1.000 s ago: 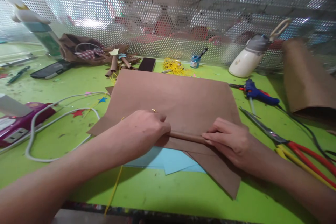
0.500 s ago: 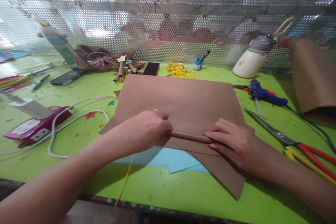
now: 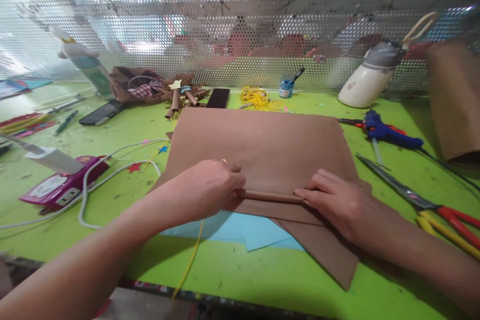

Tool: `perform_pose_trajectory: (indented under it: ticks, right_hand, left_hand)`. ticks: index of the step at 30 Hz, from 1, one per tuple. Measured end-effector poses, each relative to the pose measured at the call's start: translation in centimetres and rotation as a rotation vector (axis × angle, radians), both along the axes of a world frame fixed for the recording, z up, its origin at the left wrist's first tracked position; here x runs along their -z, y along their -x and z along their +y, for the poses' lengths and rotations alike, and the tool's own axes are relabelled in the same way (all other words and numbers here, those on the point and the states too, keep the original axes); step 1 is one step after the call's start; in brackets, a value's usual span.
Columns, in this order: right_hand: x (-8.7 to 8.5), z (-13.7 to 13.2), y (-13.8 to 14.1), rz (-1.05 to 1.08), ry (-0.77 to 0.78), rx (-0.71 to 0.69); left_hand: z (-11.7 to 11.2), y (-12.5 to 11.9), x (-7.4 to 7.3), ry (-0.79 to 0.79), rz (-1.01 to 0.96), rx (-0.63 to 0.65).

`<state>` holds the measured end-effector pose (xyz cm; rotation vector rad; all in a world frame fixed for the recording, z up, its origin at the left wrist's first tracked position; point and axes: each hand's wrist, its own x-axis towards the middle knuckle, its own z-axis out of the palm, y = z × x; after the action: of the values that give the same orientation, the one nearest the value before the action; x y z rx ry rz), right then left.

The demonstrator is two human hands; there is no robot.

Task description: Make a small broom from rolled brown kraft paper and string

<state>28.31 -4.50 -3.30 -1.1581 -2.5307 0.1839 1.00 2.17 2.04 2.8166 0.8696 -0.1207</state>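
So a big brown paper sheet point(image 3: 262, 145) is spread out on the green table point(image 3: 232, 275), and a thin paper roll point(image 3: 272, 195) is held along its near side. Whether the roll is part of the sheet can't really be told. The roll's left end is gripped by the left hand point(image 3: 215, 182), fingers curled in tight, tips mostly hidden. Its right end is pinched by the right hand point(image 3: 339, 200), thumb and fingers kept close together with barely any gap.

Some light blue paper point(image 3: 232, 227) is partly covered by the near side of the sheet, and a brown flap point(image 3: 328, 255) is angled out from its near right corner. To the right of the sheet, a blue glue gun point(image 3: 392, 133) and some big scissors point(image 3: 412, 197) are laid down, and a white bottle point(image 3: 365, 84) is parked past the far right corner. Behind the sheet, a dark phone point(image 3: 218, 98), a tangle of yellow string point(image 3: 257, 98) and a little blue jar point(image 3: 286, 90) can be seen. Off to the left of the sheet, a white adapter point(image 3: 56, 160) is plugged into a purple power strip point(image 3: 67, 187), and a red star point(image 3: 134, 167) and a blue star point(image 3: 163, 149) are scattered nearer the sheet.
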Motion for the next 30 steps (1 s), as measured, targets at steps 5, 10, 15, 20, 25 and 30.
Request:
perform_pose_trajectory:
  ticks: [5,10,15,20,25,30]
  right_hand:
    - [-0.2,0.2,-0.4,0.093,0.034,0.063]
    - [-0.2,0.5,-0.7,0.147,0.013,0.06]
    - [-0.2,-0.1,-0.4,0.134,-0.02,0.053]
    - [-0.5,-0.6,-0.3,0.105,0.013,0.088]
    - [-0.3,-0.9,-0.4,0.118,0.02,0.082]
    - [-0.1,-2.3,-1.1,0.14,-0.012,0.2]
  left_hand:
    - [0.0,0.1,0.4,-0.046,0.015,-0.006]
    - [-0.3,0.8,1.0,-0.041,-0.071,-0.01]
    - [-0.9,1.7,2.3,-0.046,-0.238,-0.01]
    - [-1.0,1.9,3.0,-0.017,-0.308,-0.027]
    - [-0.8,1.8,3.1,-0.018,-0.315,-0.018]
    - [-1.2,1.6,3.2,-0.044,-0.291,-0.029]
